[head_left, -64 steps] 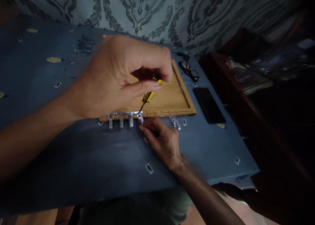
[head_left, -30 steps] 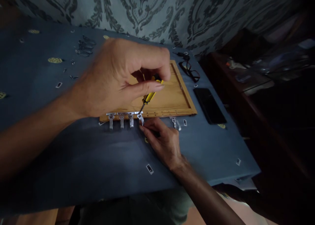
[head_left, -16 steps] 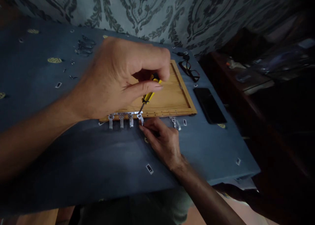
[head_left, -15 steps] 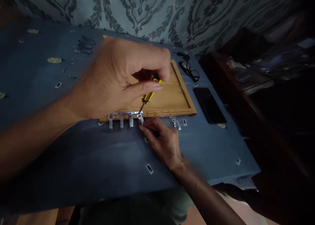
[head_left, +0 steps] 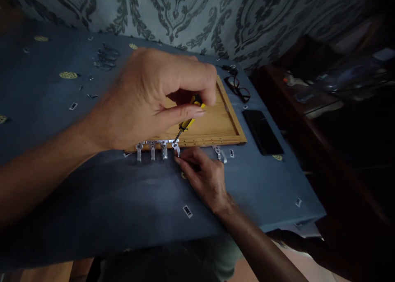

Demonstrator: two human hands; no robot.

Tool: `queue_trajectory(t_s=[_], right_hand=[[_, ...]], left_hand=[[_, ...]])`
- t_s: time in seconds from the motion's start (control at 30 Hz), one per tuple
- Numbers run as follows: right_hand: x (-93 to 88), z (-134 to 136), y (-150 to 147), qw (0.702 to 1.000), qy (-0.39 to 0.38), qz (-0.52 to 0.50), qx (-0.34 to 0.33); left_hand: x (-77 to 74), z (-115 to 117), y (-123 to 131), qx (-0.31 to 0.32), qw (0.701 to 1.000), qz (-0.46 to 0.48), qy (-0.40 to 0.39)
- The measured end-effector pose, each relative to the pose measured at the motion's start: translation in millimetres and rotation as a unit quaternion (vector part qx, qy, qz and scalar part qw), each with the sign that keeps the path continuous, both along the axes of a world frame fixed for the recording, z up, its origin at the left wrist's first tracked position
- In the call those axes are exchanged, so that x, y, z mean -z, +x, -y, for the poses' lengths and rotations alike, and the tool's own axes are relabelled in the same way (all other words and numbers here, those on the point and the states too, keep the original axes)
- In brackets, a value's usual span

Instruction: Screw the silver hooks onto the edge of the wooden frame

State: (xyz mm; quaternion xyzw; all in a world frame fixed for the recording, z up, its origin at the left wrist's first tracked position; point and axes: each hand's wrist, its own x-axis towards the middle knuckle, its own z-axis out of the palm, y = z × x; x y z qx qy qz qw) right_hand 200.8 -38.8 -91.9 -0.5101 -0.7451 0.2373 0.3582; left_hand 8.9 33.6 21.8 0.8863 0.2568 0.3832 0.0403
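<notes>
My left hand [head_left: 160, 94] grips a yellow-and-black screwdriver [head_left: 187, 123] by its handle, tilted with its tip down at a silvery metal hook [head_left: 176, 147]. That hook sits at the near edge of a shallow wooden tray or frame [head_left: 212, 119]. Thumb and forefinger of my right hand [head_left: 205, 177] pinch the lower end of the same hook. To its left, more metal hooks [head_left: 152, 151] line the edge in a row. A loose pair of hooks [head_left: 219, 154] lies on the cloth just right of my right hand. My left hand covers much of the wooden piece.
Small screws [head_left: 91, 96] and several dark metal pieces [head_left: 106, 57] lie at the back left of the blue tablecloth [head_left: 129, 216]. Eyeglasses [head_left: 237, 88] and a black phone [head_left: 263, 132] lie right of the wood. A patterned curtain [head_left: 197, 14] hangs behind the table.
My left hand has shifted very slightly to the right around the screwdriver handle. The tip stays at the same hook, and my right hand keeps its pinch there.
</notes>
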Motion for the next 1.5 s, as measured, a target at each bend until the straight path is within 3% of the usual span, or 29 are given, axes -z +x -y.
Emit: queue_trajectory(t_s=[0.2,0.3,0.57,1.5], right_hand=[[2.8,1,1,1.000,0.005,-0.001,-0.003],[2.8,1,1,1.000,0.014,-0.002,-0.002],[1.5,0,1,1.000,0.010,0.001,-0.002],[-1.3,1,0,1.000,-0.006,0.003,0.002]], left_hand=[[-10.7,11,1,-0.101,0.992,0.046,-0.068],[-12.4,13,1,-0.100,0.991,0.032,-0.079],[-3.0,6,-1,-0.064,0.998,-0.004,-0.002],[2.5,0,1,-0.034,0.999,0.004,0.037]])
